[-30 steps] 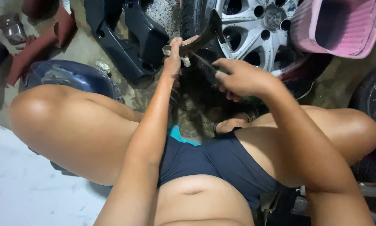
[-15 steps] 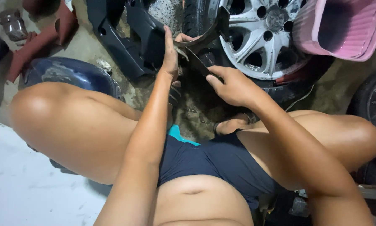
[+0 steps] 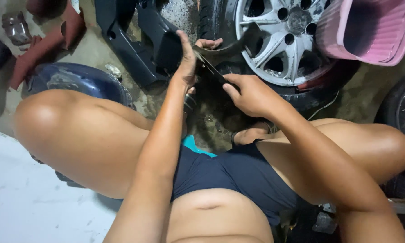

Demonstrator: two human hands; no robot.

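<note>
One dark, curved strip [image 3: 238, 45] is held just in front of the one alloy wheel [image 3: 281, 40], with its upper end lying across the rim. The left hand [image 3: 189, 60] is closed around the strip's near end, the fingers wrapped from the left and the fingertips showing above it. The right hand [image 3: 249, 94] is closed on a thin dark tool [image 3: 211, 69], whose tip is set against the strip just beside the left hand; what kind of tool it is cannot be told. One black panel [image 3: 135, 40] is seen left of the wheel, and one blue part [image 3: 76, 83] further left, below it. One pink basket [image 3: 369, 29] rests against the wheel's right side. A second tyre [image 3: 402, 112] is cut off by the frame, below and right of the wheel. Two red-brown pieces [image 3: 47, 36] lie far left of the wheel.
</note>
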